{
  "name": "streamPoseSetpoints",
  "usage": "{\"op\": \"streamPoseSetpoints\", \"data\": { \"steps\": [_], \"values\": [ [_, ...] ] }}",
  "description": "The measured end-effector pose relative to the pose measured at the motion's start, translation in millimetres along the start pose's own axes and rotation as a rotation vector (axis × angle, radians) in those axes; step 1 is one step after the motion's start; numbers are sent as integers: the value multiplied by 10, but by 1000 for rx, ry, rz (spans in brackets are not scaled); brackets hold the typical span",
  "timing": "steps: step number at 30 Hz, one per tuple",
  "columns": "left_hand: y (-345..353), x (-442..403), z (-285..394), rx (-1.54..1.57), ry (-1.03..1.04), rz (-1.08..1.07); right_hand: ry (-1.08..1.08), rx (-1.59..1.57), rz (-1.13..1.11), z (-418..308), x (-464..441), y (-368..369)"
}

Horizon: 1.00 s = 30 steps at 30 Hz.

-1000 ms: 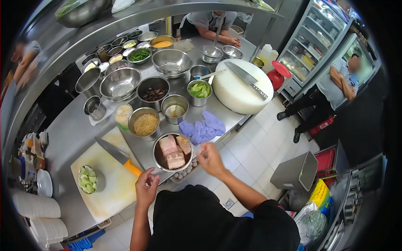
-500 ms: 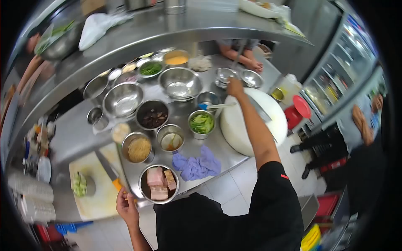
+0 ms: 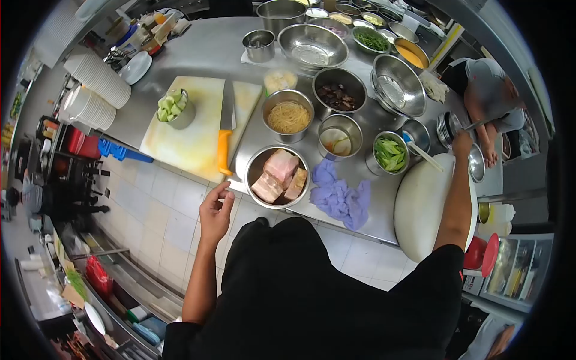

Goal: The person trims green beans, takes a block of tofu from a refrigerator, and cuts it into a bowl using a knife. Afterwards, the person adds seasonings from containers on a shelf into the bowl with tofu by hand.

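My left hand [image 3: 216, 210] is open and holds nothing, its fingers loosely curled just below the orange-handled knife [image 3: 224, 144]. That knife lies on a white cutting board [image 3: 195, 135] beside a steel cup of cut green vegetable [image 3: 173, 105]. To the right of the hand, a steel bowl holds several blocks of raw pork belly [image 3: 279, 174] at the table edge. Out at the far right, my right hand [image 3: 462, 144] reaches over a large white round block [image 3: 420, 201], its fingers closed at the rim of a stacked steel bowl [image 3: 445, 129]; the fingertips are partly hidden.
Around the pork stand containers of noodles [image 3: 288, 117], dark soaked pieces [image 3: 341, 96] and leafy greens [image 3: 390, 154]. A crumpled purple cloth [image 3: 342, 195] lies at the front edge. Across the table is another person's arm [image 3: 489, 144]. White bowls [image 3: 99, 81] are stacked at left.
My view has swung left and down, so the table appears higher and turned. My right hand remains at the small steel bowls; my left hand now sits slightly apart from the knife handle.
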<state>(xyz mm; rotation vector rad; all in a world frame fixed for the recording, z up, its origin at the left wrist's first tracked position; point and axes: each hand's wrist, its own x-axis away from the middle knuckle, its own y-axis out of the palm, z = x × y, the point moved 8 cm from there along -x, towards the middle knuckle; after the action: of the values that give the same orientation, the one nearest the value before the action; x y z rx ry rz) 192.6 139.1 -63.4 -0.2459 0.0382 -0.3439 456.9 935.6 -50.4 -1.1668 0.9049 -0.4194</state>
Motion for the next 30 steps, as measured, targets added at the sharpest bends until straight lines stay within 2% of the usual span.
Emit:
{"op": "streamPoseSetpoints", "data": {
  "steps": [5, 6, 7, 8, 9, 10, 14, 17, 18, 20, 22, 23, 24, 27, 30],
  "values": [
    [214, -16, 78, 0, -3, -50, -56, -31, 185, -339, 151, -835],
    [258, -43, 109, 12, 32, -70, -55, -29, 187, -368, 147, -997],
    [301, -74, 142, 71, 32, -106, -144, -65, 148, -540, 162, -1225],
    [325, -96, 176, 76, 35, -114, -231, -99, 106, -736, 238, -1384],
    [386, -112, 223, 125, 42, -163, -294, -210, 284, -921, 400, -1652],
    [448, -120, 278, 175, 49, -215, -370, -289, 319, -1169, 555, -1910],
    [625, -85, 505, 282, 6, -349, -560, -581, 294, -2548, 1439, -3050],
    [734, 60, 621, 496, -98, -464, -797, -739, 248, -3403, 2095, -3328],
    [707, 111, 642, 506, -95, -469, -887, -783, 244, -3685, 2332, -3416],
    [607, 227, 703, 743, -150, -475, -1024, -920, 197, -4156, 2787, -3403],
    [390, 295, 718, 753, -188, -419, -1104, -1071, 182, -4588, 3220, -3410],
    [232, 353, 572, 764, -305, -402, -1182, -1065, 121, -4815, 3411, -3379],
    [70, 431, 407, 777, -424, -382, -1189, -1119, 39, -5015, 3564, -3352],
    [-360, 627, -125, 882, -480, -258, -1287, -1190, -302, -5397, 3778, -3300],
    [-796, 812, -634, 852, -504, -75, -1221, -980, -343, -5352, 3484, -2909]
  ]
}}
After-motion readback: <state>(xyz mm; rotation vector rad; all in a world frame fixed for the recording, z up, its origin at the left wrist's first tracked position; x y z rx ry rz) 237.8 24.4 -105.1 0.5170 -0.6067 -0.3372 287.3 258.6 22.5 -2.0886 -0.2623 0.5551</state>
